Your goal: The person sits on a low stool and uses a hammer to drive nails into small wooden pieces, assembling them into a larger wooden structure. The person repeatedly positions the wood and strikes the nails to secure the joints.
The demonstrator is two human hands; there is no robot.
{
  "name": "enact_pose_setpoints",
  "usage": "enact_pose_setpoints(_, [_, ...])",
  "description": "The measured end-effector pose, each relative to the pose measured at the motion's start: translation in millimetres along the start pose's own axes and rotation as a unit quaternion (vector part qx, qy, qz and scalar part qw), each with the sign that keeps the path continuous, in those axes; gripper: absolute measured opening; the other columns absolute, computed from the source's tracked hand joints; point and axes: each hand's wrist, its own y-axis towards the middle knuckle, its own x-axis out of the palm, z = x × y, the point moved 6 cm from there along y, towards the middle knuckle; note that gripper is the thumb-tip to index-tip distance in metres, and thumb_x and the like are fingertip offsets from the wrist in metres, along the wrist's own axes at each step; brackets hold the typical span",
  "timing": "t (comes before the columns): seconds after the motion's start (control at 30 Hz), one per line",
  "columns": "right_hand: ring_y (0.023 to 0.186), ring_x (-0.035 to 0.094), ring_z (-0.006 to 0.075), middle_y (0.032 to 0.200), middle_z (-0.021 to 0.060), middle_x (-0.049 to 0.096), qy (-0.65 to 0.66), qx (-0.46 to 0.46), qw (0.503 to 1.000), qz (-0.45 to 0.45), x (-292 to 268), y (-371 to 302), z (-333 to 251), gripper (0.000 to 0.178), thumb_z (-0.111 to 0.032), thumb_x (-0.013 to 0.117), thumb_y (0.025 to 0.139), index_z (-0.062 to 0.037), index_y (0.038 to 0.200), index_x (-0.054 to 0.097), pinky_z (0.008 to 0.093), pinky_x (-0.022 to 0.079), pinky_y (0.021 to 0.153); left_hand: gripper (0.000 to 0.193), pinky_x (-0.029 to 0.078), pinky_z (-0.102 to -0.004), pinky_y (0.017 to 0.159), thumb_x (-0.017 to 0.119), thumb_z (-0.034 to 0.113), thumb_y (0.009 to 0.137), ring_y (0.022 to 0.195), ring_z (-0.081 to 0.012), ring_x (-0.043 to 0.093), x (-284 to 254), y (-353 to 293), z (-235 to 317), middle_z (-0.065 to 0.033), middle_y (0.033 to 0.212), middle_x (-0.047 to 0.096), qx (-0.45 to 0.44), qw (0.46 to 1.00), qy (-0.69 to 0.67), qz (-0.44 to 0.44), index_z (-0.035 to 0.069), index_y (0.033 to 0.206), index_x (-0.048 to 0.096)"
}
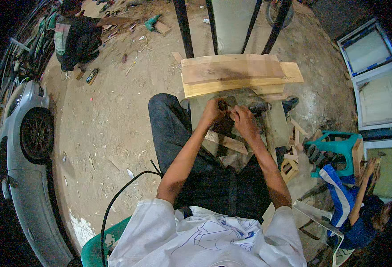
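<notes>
Both hands are close together over my lap, just on the near side of stacked wooden boards. My left hand [213, 112] is closed, its fingers curled around something small and dark that I cannot make out. Right beside it, my right hand [245, 122] is also closed, with thumb and fingers pinched at the same spot; what they grip is hidden. A dark rounded tool-like object [259, 107] lies just beyond my right hand, its kind unclear. The reddish-brown board [231, 70] rests on a paler yellow board [293, 73].
Wood offcuts [290, 169] lie to my right, near a green plastic stool [338, 149] and a seated person [360, 218]. Another person [76, 38] crouches far left by a green power tool [152, 23]. A silver car [31, 196] stands left; a black cable [116, 196] curves beside me.
</notes>
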Motion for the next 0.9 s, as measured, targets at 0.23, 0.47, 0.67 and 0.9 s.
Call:
enact_pose_setpoints(0.23, [0.084, 0.06, 0.0377, 0.088, 0.0174, 0.061, 0.02, -0.008, 0.995, 0.102, 5, -2, 9, 0.012, -0.001, 0.06, 0.08, -0.0019, 0.092, 0.058, 0.0433, 0.049, 0.071, 0.031, 0.051, -0.0345, 0.071, 0.068, 0.003, 0.065, 0.076, -0.0267, 0.066, -14, -12, 31, -0.0197, 0.086, 0.068, 0.031, 0.999, -0.024, -0.013, 0.0, 0.096, 0.067])
enact_pose_setpoints(0.47, [0.096, 0.055, 0.0383, 0.096, 0.0153, 0.059, 0.035, 0.044, 0.99, 0.128, -1, -10, 5, 0.014, -0.003, 0.061, 0.078, -0.0055, 0.091, 0.058, 0.0472, 0.045, 0.086, 0.024, 0.052, -0.0345, 0.071, 0.069, 0.008, 0.069, 0.075, -0.0222, 0.067, 3, -21, 25, -0.016, 0.086, 0.07, 0.038, 0.997, -0.002, -0.06, 0.001, 0.092, 0.069])
enact_pose_setpoints(0.67, [0.091, 0.053, 0.0334, 0.09, 0.0128, 0.057, 0.016, 0.011, 0.982, 0.188, 3, -16, 15, 0.018, 0.002, 0.065, 0.073, -0.0033, 0.088, 0.057, 0.042, 0.044, 0.082, 0.017, 0.053, -0.0352, 0.072, 0.068, 0.01, 0.077, 0.078, -0.0232, 0.068, 10, -24, 31, -0.0156, 0.088, 0.07, 0.012, 0.999, 0.0, -0.035, 0.003, 0.092, 0.07])
enact_pose_setpoints(0.9, [0.1, 0.052, 0.0365, 0.095, 0.0133, 0.057, 0.129, 0.065, 0.976, 0.163, 14, -16, 27, 0.024, 0.002, 0.065, 0.068, -0.0065, 0.088, 0.056, 0.0472, 0.038, 0.098, 0.025, 0.052, -0.0358, 0.07, 0.063, -0.002, 0.071, 0.076, -0.0344, 0.066, 6, -28, 35, -0.0199, 0.086, 0.067, 0.101, 0.995, 0.023, 0.002, 0.001, 0.094, 0.068])
